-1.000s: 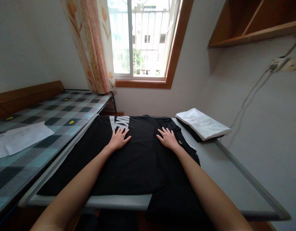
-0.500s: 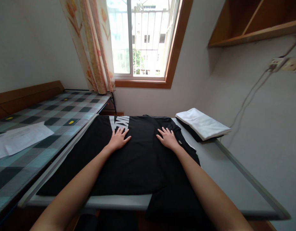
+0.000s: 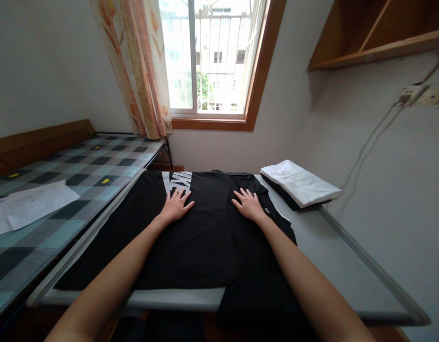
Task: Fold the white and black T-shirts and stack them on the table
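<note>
A black T-shirt [image 3: 208, 237] with large white lettering lies spread over the light table [image 3: 351, 270]. One part of it hangs over the near edge, below my right forearm. My left hand [image 3: 176, 205] rests palm down on the shirt, fingers spread, beside the lettering. Farther right, my right hand [image 3: 248, 204] lies flat on the black cloth, its fingers apart too. Neither hand grips anything. Parts of the shirt are covered by my forearms.
A folded white garment [image 3: 300, 183] sits on black cloth at the table's back right. On the left, papers [image 3: 34, 204] lie on a checked mattress [image 3: 109, 161]. A wooden shelf [image 3: 383, 50] juts from the right wall above a socket [image 3: 410, 95] with hanging cables.
</note>
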A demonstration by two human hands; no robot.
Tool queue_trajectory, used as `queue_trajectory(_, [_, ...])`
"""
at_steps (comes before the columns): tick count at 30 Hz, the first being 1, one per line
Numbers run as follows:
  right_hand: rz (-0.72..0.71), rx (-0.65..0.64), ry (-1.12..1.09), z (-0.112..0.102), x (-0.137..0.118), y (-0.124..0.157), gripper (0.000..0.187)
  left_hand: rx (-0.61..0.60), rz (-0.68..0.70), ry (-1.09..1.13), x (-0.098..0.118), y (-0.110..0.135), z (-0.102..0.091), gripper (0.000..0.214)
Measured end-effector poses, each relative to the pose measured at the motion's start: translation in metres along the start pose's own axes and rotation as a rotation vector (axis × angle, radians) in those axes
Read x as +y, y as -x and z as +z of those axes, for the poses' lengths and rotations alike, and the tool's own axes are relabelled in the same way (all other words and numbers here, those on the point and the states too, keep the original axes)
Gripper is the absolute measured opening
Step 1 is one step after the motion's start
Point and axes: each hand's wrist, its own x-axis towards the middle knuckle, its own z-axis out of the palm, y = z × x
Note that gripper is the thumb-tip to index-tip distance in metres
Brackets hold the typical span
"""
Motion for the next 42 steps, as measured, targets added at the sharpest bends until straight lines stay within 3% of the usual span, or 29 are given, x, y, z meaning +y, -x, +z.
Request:
queue_trajectory(7, [0.062,0.191,0.010,-0.005,0.019,-0.001,0.050,-0.001,0.001,-0.009,0.000,0.000,-0.001,0.067])
queue_trajectory(14, [0.182,0.024,0.047,-0.006,0.030,0.001,0.057,0.006,-0.002,-0.011,0.000,0.001,0.000,0.066])
queue_trajectory(18, [0.088,0.090,0.115,-0.008,0.009,0.008,0.059,0.002,-0.004,-0.012,0.002,0.001,-0.001,0.067])
queue_trajectory(22, [-0.016,-0.013,0.046,-0.002,-0.020,0.014,0.076,-0.013,-0.059,-0.035,0.011,0.008,-0.011,0.066])
queue_trajectory(26, [0.008,-0.073,0.041,0.005,-0.032,0.016,0.080,-0.135,-0.255,-0.041,0.021,0.019,-0.020,0.081])
queue_trajectory(30, [0.017,-0.074,0.042,0.005,-0.029,0.014,0.079,-0.215,-0.250,-0.032,0.021,0.024,-0.017,0.097])
queue_trajectory(42, [0.022,-0.064,0.021,0.005,-0.017,-0.029,0.079,-0.136,-0.244,-0.033,0.019,-0.011,-0.010,0.091])
